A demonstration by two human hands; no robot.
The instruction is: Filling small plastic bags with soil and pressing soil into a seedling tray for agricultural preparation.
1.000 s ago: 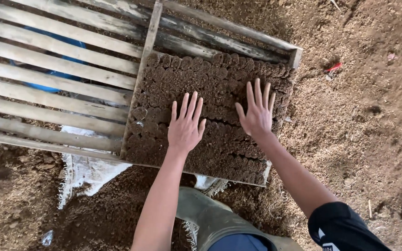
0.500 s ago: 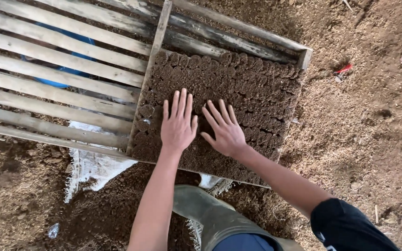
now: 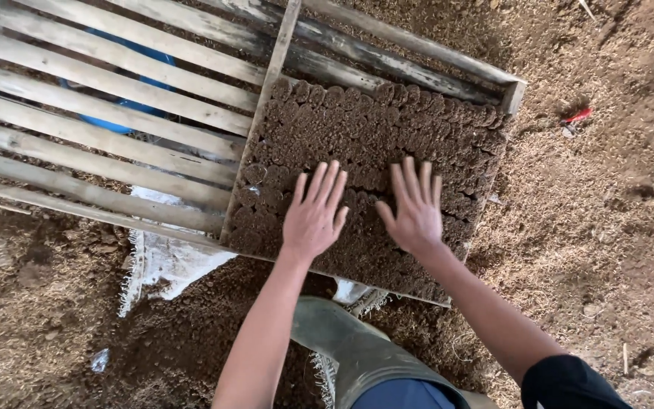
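My green rubber boot (image 3: 357,352) stands nearest, planted in loose brown soil (image 3: 607,250) mixed with husk. Just beyond it my left hand (image 3: 313,216) lies flat, fingers spread, gripping nothing — palm down on the packed earth discs (image 3: 372,136). My right hand (image 3: 416,208) is flat and spread too, and it has slid in from the right side of the bed to lie close beside the left — so the pressing now falls on the middle of the near rows, which I judge are the ones being levelled. The discs are round, dark, crumbly, and set edge to edge in rows inside the wooden frame (image 3: 410,64). To the left run bare grey slats (image 3: 115,129), weathered, something blue (image 3: 107,121) showing under them. A torn white sack (image 3: 168,261) pokes out beneath the frame.
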